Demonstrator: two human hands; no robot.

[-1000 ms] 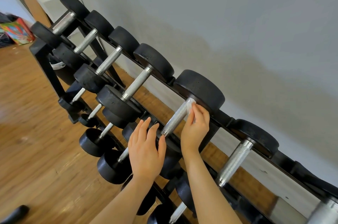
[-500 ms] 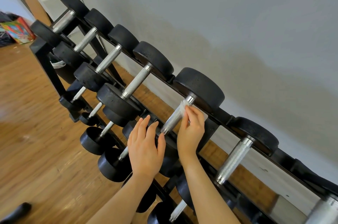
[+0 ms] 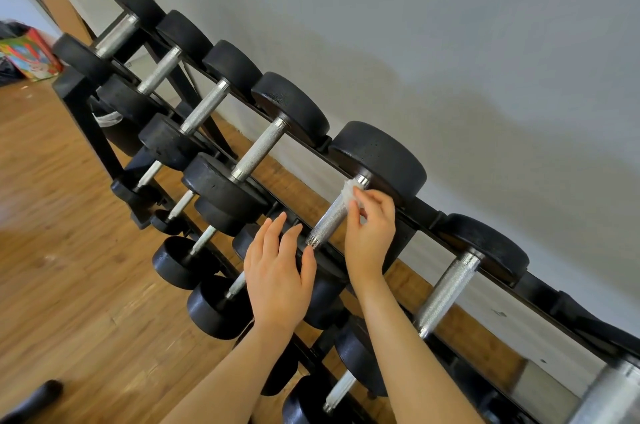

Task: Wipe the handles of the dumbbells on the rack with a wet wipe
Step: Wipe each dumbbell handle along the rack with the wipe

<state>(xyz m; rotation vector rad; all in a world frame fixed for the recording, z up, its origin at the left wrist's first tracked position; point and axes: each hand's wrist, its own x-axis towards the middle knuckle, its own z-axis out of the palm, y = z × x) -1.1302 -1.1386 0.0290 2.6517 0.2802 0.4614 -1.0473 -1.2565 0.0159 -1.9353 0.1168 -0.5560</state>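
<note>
Head cam: your right hand (image 3: 372, 226) pinches the wet wipe (image 3: 347, 194) against the handle (image 3: 332, 214) near its far end on the top rack (image 3: 429, 217); left hand (image 3: 277, 271) flat, fingers relaxed, on the dumbbell's near head. Tiny pinch there, so the wipe could slip off the knurling mid-stroke.

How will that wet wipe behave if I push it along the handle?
The wet wipe looks thin and crumpled, so it is probably floppy and may bunch under the right hand. The handle is knurled, so the wipe would likely drag or snag rather than glide.
</note>
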